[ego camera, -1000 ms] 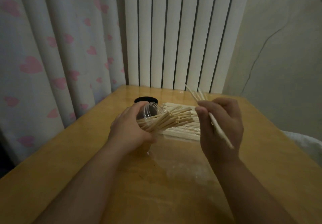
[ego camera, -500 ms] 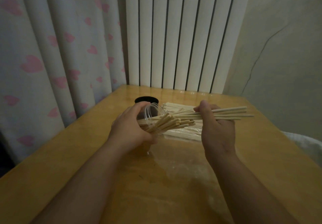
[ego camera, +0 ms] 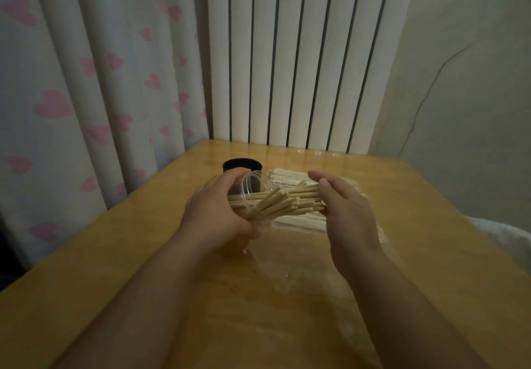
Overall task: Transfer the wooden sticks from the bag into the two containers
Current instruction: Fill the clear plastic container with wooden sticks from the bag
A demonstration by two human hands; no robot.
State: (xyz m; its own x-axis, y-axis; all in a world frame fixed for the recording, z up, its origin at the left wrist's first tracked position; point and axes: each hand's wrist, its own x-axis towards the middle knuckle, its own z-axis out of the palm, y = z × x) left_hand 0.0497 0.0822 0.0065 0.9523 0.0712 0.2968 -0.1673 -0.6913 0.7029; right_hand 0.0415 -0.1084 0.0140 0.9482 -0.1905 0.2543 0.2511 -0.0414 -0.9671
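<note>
My left hand [ego camera: 217,210] grips a clear plastic container [ego camera: 255,183] tilted on its side, mouth facing right. Several pale wooden sticks [ego camera: 283,204] poke out of its mouth. My right hand [ego camera: 344,210] is at the sticks' free ends, fingers extended and touching them, palm pressed against the bundle. Behind the hands lies a clear plastic bag [ego camera: 296,222] with more sticks in it, flat on the table. A black container [ego camera: 242,164] stands upright just behind my left hand.
The wooden table [ego camera: 143,253] has its left edge near a curtain with pink hearts [ego camera: 86,95]. A white ribbed radiator [ego camera: 301,52] stands behind the far edge. Something white [ego camera: 505,242] lies off the right edge.
My right hand brought its handful of sticks leftward into the clear container's mouth. The sticks that stuck out to the right of the hand are now in the bundle.
</note>
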